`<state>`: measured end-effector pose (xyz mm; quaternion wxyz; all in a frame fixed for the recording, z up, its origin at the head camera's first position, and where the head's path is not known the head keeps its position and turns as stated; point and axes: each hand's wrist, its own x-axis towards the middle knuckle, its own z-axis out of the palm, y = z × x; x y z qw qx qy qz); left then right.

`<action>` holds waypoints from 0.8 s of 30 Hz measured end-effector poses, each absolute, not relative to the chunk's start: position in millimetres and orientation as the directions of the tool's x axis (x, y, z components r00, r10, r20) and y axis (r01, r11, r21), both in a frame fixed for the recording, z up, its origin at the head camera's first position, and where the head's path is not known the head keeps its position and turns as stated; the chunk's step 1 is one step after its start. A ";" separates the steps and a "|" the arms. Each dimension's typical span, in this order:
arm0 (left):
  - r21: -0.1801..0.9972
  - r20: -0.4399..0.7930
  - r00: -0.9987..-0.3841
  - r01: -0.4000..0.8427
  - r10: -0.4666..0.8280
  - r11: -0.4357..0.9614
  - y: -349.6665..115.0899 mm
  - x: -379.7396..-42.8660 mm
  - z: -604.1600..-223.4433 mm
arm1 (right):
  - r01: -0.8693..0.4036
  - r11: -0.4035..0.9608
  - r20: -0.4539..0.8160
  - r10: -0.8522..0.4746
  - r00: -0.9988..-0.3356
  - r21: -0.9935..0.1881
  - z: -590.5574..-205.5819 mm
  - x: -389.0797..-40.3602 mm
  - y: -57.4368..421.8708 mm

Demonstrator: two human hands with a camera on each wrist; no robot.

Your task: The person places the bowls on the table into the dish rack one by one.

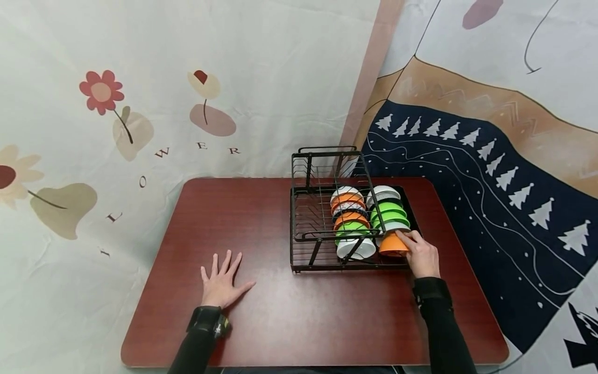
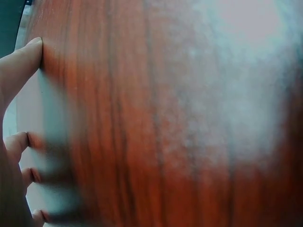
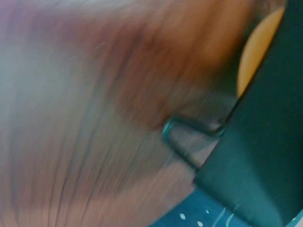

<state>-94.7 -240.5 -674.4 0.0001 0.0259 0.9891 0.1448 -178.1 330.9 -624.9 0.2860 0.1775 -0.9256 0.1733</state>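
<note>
In the head view, my right hand (image 1: 423, 255) pinches the rim of an orange bowl (image 1: 391, 246) at the front right of a black wire dish rack (image 1: 317, 268). The right wrist view catches only an edge of that orange bowl (image 3: 258, 49) behind the rack's dark side; the hand is out of that view. Two rows of bowls stand on the rack's lower level, among them a white bowl (image 1: 356, 249) and a green bowl (image 1: 389, 215). Fingers spread, my left hand (image 1: 221, 285) rests on the tabletop, left of the rack, holding nothing.
A reddish-brown table (image 1: 261, 332) with rounded corners carries the rack at its back right. The rack's upper wire tier (image 1: 343, 236) overhangs the left row of bowls. Printed cloth (image 1: 275, 78) hangs behind the table, and a dark blue patterned part (image 1: 467, 208) lies to the right.
</note>
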 end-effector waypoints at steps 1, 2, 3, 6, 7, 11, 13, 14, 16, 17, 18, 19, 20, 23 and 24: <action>0.284 0.005 -0.999 0.050 0.051 0.958 -240.5 -94.9 -673.6 | -0.422 0.875 0.576 -0.223 -0.786 -0.238 -624.9 -179.5 330.8; 0.282 0.001 -0.999 0.050 0.051 0.958 -240.3 -95.0 -672.4 | -0.418 0.871 0.563 -0.216 -0.798 -0.257 -624.9 -180.7 330.4; 0.279 -0.001 -0.999 0.051 0.053 0.959 -240.4 -95.3 -671.4 | -0.414 0.867 0.549 -0.211 -0.809 -0.277 -625.0 -181.5 329.8; 0.278 -0.006 -0.998 0.055 0.059 0.959 -240.2 -95.8 -669.2 | -0.401 0.857 0.513 -0.198 -0.835 -0.323 -625.8 -180.0 327.5; 0.278 -0.007 -0.998 0.058 0.062 0.959 -240.0 -95.9 -668.8 | -0.399 0.854 0.511 -0.191 -0.838 -0.334 -625.8 -178.4 326.9; 0.284 -0.006 -0.998 0.063 0.068 0.957 -239.4 -95.5 -668.9 | -0.397 0.840 0.539 -0.154 -0.828 -0.369 -624.2 -167.6 324.1; 0.283 -0.005 -0.998 0.062 0.066 0.957 -239.6 -94.9 -670.1 | -0.396 0.840 0.559 -0.138 -0.818 -0.372 -623.5 -162.2 322.9; 0.286 -0.003 -0.998 0.060 0.064 0.956 -239.7 -94.5 -670.8 | -0.396 0.839 0.565 -0.133 -0.815 -0.373 -623.2 -159.8 322.5; 0.285 0.004 -0.998 0.058 0.060 0.957 -240.4 -93.6 -672.6 | -0.390 0.844 0.567 -0.129 -0.814 -0.369 -623.9 -157.1 321.8; 0.286 0.007 -0.998 0.058 0.059 0.956 -241.0 -93.3 -673.4 | -0.389 0.844 0.563 -0.130 -0.816 -0.369 -624.2 -156.2 321.3; 0.285 0.010 -0.998 0.057 0.057 0.957 -241.5 -93.2 -674.0 | -0.387 0.846 0.558 -0.133 -0.819 -0.367 -624.6 -155.9 320.8; 0.282 0.012 -0.998 0.055 0.054 0.958 -241.8 -93.1 -674.5 | -0.386 0.846 0.552 -0.135 -0.823 -0.369 -624.9 -155.7 320.4; 0.281 0.013 -0.999 0.053 0.051 0.958 -242.1 -93.1 -674.8 | -0.385 0.846 0.549 -0.136 -0.825 -0.369 -624.9 -155.6 319.9; 0.299 0.010 -0.999 0.047 0.047 0.953 -242.1 -93.2 -673.7 | -0.396 0.841 0.556 -0.141 -0.819 -0.369 -623.5 -154.4 319.0; 0.313 0.009 -0.999 0.044 0.044 0.949 -241.8 -93.0 -672.3 | -0.403 0.839 0.563 -0.145 -0.813 -0.365 -622.7 -153.5 319.3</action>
